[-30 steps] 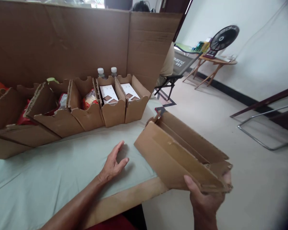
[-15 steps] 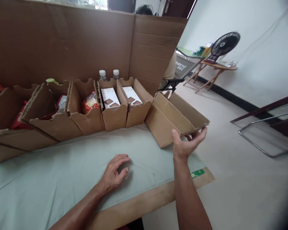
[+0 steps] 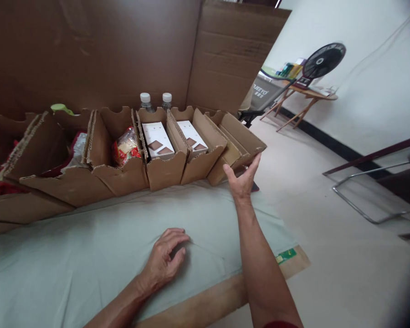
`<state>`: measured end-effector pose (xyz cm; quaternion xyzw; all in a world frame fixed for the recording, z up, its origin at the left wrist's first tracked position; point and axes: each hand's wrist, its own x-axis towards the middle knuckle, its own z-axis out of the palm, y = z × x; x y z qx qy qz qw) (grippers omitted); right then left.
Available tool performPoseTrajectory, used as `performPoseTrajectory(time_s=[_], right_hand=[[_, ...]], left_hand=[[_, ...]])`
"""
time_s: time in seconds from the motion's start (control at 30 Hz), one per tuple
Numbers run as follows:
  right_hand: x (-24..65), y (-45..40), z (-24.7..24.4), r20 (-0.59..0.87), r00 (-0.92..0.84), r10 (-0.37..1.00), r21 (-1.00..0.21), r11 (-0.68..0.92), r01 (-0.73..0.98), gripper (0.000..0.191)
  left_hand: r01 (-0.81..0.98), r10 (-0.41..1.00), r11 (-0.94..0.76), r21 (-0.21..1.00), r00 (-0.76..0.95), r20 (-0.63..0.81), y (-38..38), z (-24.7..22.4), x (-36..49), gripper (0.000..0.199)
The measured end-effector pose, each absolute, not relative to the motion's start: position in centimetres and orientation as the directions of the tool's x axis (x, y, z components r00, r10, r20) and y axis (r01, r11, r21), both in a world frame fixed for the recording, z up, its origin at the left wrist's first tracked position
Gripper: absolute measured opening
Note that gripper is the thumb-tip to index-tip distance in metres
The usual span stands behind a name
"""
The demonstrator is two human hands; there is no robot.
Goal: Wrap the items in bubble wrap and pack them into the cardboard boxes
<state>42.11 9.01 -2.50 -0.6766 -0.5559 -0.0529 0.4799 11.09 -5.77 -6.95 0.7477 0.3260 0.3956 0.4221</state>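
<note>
My right hand (image 3: pixel 242 180) grips the front end of a narrow open-topped cardboard box (image 3: pixel 251 141) at the right end of a row, thumb on one side and fingers on the other. That box stands beside a cardboard bin (image 3: pixel 202 167) that holds a white carton (image 3: pixel 192 136) with brown squares on it. Resting on the pale green cloth (image 3: pixel 112 255), my left hand (image 3: pixel 166 255) is open, its fingers loosely curved and nothing in them. Left of these, another bin (image 3: pixel 166 175) contains a similar white carton (image 3: pixel 157 139).
More cardboard bins run leftward, with a red-and-clear food packet (image 3: pixel 126 146) in one. Two white-capped bottles (image 3: pixel 145 101) stand behind, before a tall cardboard panel (image 3: pixel 130 50). Past the table's right edge are a folding chair (image 3: pixel 264 89) and a fan (image 3: pixel 323 61) on a small wooden table.
My right hand has moved the box away from me and leftward, up against the end of the row. My left hand stays on the cloth. The view has tilted down slightly.
</note>
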Motion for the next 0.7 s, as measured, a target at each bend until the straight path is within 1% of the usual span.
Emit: performPoseTrajectory(time_s=[0.17,0.4,0.7], right_hand=[[41.9,10.2,-2.6,0.644,0.377,0.666,-0.577,0.099,0.811,0.116],[41.1,11.6,-2.4,0.648,0.376,0.662,-0.568,0.092,0.818,0.119],[40.6,11.9,-2.3,0.644,0.396,0.654,-0.573,0.070,0.817,0.118]], left_hand=[[0.168,0.817,-0.443,0.881,0.480,0.320,-5.8,-7.1,11.2,0.028],[0.166,0.817,-0.453,0.876,0.470,0.333,-5.9,-7.3,11.4,0.028],[0.206,0.816,-0.441,0.874,0.497,0.295,-5.7,-6.7,11.3,0.029]])
